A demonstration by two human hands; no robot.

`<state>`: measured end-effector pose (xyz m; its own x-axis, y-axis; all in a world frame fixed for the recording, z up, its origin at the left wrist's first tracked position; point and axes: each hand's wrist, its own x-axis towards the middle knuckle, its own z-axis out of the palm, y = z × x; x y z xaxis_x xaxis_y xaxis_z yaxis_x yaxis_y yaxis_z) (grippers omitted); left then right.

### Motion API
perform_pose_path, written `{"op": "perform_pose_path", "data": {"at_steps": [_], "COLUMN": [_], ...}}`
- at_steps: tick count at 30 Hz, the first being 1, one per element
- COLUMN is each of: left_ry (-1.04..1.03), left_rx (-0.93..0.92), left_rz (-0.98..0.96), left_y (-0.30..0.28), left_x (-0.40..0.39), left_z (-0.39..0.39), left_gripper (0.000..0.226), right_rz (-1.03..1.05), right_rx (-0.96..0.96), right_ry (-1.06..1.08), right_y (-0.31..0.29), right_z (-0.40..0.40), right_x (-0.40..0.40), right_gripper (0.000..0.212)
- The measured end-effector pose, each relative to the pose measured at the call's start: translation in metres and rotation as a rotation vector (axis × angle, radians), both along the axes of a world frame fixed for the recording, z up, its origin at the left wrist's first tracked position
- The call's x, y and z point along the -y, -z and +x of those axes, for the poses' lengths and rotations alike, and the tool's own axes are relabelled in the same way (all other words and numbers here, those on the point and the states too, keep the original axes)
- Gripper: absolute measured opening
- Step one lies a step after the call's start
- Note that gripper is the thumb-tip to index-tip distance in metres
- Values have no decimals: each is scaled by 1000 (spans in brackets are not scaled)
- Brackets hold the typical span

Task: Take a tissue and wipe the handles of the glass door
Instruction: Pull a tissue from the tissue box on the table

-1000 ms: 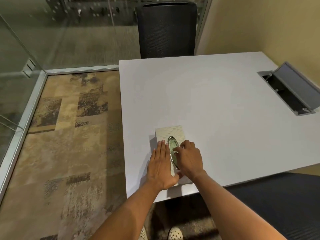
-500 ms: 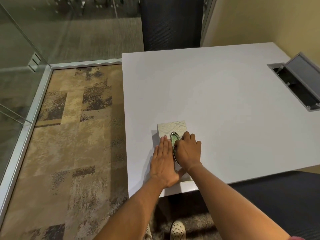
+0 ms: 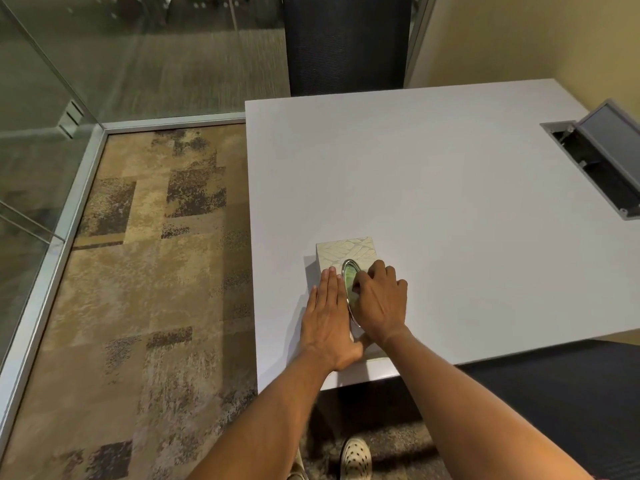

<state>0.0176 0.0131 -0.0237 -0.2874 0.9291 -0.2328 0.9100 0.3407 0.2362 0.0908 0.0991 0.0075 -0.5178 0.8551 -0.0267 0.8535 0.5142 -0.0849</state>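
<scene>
**Getting the first tissue out of the box**

The right hand [image 3: 379, 299] curls its fingertips into the oval opening [image 3: 349, 284], seemingly pinching at a tissue, though none shows clear of the slot. Just to its left, the left hand [image 3: 329, 317] lies flat, fingers together, pressing the tissue box [image 3: 346, 251] onto the table [image 3: 433, 188]. Best to keep that downward press and draw straight up, slowly, so one sheet comes free. Beyond the hands: one box, one table, one chair [image 3: 346, 43], one open cable hatch [image 3: 595, 161]; no door handle is visible

Cream leaf-patterned tissue box [image 3: 349, 252], white table [image 3: 433, 174], mottled tan-and-brown carpet [image 3: 156, 271].
</scene>
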Motion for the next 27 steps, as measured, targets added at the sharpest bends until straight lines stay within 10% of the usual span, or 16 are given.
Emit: {"op": "perform_pose_path", "data": {"at_steps": [13,27], "left_ry": [-5,1], "left_rx": [6,22], "left_rz": [8,50], "left_y": [-4,-6], "left_x": [2,4], "left_z": [1,-1], "left_gripper": [121,121], "right_rz": [-1,-659], "right_rx": [-497,-1185], "right_ry": [71,333], "right_y": [-29,-63], "right_z": [13,17], "right_x": [-7,-24], "right_gripper": [11,17]}}
